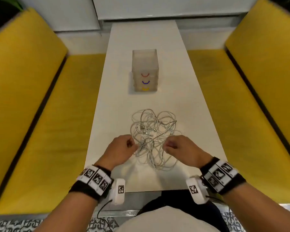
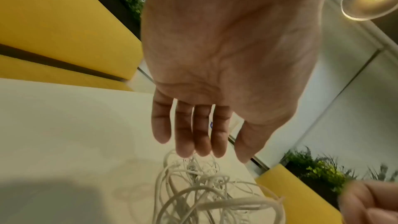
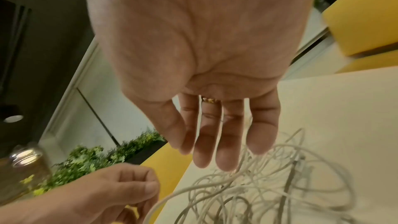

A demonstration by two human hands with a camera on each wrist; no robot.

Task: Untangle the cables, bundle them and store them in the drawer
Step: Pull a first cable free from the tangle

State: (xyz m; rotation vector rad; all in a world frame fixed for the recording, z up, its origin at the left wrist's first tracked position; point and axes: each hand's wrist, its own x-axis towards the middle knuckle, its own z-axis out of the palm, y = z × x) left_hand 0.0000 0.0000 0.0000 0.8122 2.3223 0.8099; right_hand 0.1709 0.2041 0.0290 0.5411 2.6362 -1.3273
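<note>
Our left hand hangs at the near-left edge of the cables, and our right hand at the near-right edge. From the left wrist view the left fingers point down almost straight, relaxed, their tips just above the top loops and holding nothing we can make out. From the right wrist view the right fingers hang the same way, straight and slightly spread over the strands, a ring on 1 of them; no strand is pinched there that we can see. The head view shows both hands more curled at the knuckles, so we cannot tell for certain whether a fingertip already brushes a loop.

The cables lie as 1 loose white knot on the surface, directly ahead of and between the 2 hands, spreading away from us. The heap has no clear long axis: loops run in all directions, with a few connector ends near its middle. Both hands are about equally near, each to its own side of the heap.

Well beyond the heap, farther along the surface, stands the drawer unit, translucent, with 3 drawers marked by red, blue and yellow handles, all appearing closed.

We judge the untangling has barely begun; the next move likely calls for each hand to take a strand on its side and draw them apart.
</note>
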